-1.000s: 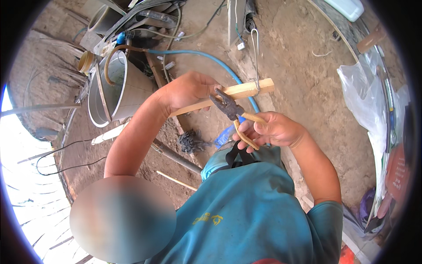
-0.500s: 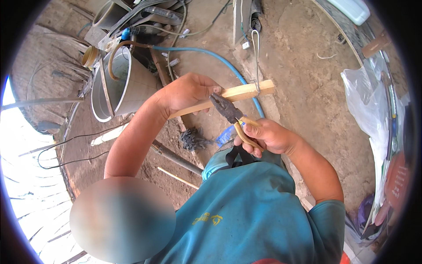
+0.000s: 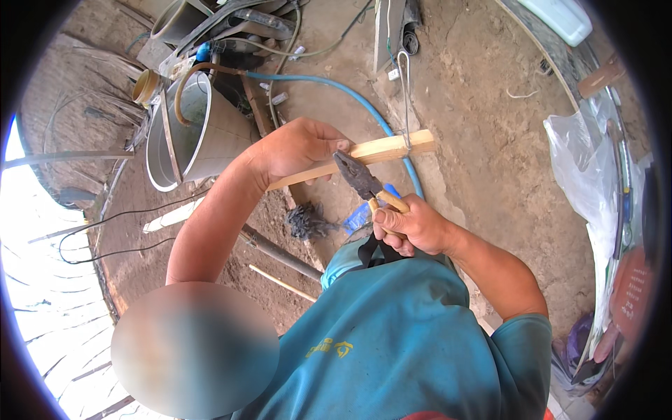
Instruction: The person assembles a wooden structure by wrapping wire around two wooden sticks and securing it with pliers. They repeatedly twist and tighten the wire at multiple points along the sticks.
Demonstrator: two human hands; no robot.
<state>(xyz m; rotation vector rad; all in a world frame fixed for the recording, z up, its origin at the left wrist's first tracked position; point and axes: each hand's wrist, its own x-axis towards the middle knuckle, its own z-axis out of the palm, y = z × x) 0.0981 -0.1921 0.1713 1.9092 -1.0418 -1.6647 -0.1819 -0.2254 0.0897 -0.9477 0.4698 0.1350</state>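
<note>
A pale wooden stick slants in front of me, gripped by my left hand near its left part. Round its right end goes a thin metal wire, bent into a long narrow loop that points away from me. Yellow-handled pliers are in my right hand, with thumb and fingers wrapped about the handles. Their dark jaws lie just on my side of the stick, close to my left thumb; whether they touch anything there I cannot tell.
A large grey bucket stands at the left, with a blue hose curving from it behind the stick. Clear plastic bags hang at the right. A dark pole and a thin stick lie on the earth floor.
My right hand has shifted its grip on the pliers, with the thumb now farther left and the handles turned. The left hand and the stick have hardly moved.
</note>
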